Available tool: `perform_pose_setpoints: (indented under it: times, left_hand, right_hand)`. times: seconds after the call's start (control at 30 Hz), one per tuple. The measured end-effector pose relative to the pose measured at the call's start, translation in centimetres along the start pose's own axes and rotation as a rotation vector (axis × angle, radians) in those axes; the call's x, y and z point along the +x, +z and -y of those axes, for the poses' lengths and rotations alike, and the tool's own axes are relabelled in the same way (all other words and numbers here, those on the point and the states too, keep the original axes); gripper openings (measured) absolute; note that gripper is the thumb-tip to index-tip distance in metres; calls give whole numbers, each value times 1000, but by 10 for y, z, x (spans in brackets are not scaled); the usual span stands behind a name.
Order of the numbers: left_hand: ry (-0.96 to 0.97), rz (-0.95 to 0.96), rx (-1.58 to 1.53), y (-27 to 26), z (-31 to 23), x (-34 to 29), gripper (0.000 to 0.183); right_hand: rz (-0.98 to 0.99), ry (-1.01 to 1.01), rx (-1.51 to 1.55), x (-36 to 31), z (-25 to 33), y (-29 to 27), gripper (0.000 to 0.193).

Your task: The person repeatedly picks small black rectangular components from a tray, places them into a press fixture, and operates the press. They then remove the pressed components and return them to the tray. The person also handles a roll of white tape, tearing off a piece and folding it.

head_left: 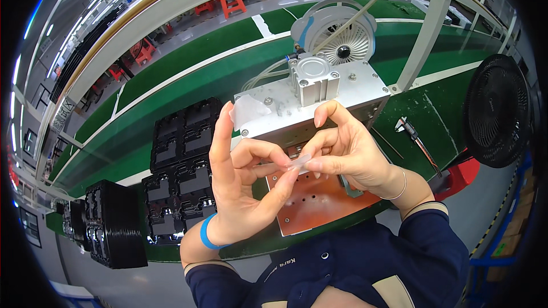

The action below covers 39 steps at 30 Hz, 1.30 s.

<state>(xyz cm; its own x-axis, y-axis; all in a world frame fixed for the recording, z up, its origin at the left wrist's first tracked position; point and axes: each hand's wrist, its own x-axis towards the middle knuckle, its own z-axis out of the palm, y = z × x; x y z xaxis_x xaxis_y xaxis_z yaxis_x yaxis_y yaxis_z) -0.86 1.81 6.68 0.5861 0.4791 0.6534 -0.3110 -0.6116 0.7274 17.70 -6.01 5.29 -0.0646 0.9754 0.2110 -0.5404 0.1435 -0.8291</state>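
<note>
Both hands meet in front of me over a press-like metal fixture [288, 115] with a square pneumatic cylinder [315, 80] on top. A small translucent strip [299, 161] is pinched between them. My left hand [242, 185] grips its left end between thumb and a finger, the index finger raised. At the strip's right end, my right hand [348, 151] pinches with thumb and fingertips. A larger whitish film piece [249, 110] shows beside the raised left index finger; I cannot tell whether it sticks to that finger or lies on the fixture. Below the hands is a copper-coloured plate [314, 205].
Black moulded trays [185, 131] lie to the left on the green bench, with a tall tray stack [117, 225] beyond. A caliper [419, 145] lies at right, near a black fan [498, 111]. A white fan [342, 37] stands behind the fixture, by an upright post [428, 28].
</note>
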Motion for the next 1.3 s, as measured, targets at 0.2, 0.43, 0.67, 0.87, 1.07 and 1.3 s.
perform_pose_setpoints:
  times: [0.2,0.43,0.67,0.87,1.07,1.3]
  left_hand:
    - [35,-6,-1,2,3,-1,100]
    - [183,90,85,-3,-4,-4,102]
    - [128,70,78,-5,-2,-3,101]
    - [93,44,215,-1,0,-4,115]
    - [410,3,732,-2,-9,-10,112]
    - [358,-31,682,3,4,-8,116]
  right_hand:
    - [-28,10,-16,2,-2,3,47]
    - [48,-63,-37,1,-2,1,48]
    - [34,-4,-23,-1,1,3,46]
    - [37,51,56,1,0,-2,45]
    - [1,24,111,4,-3,-4,43]
    - [41,22,129,3,-3,0,41]
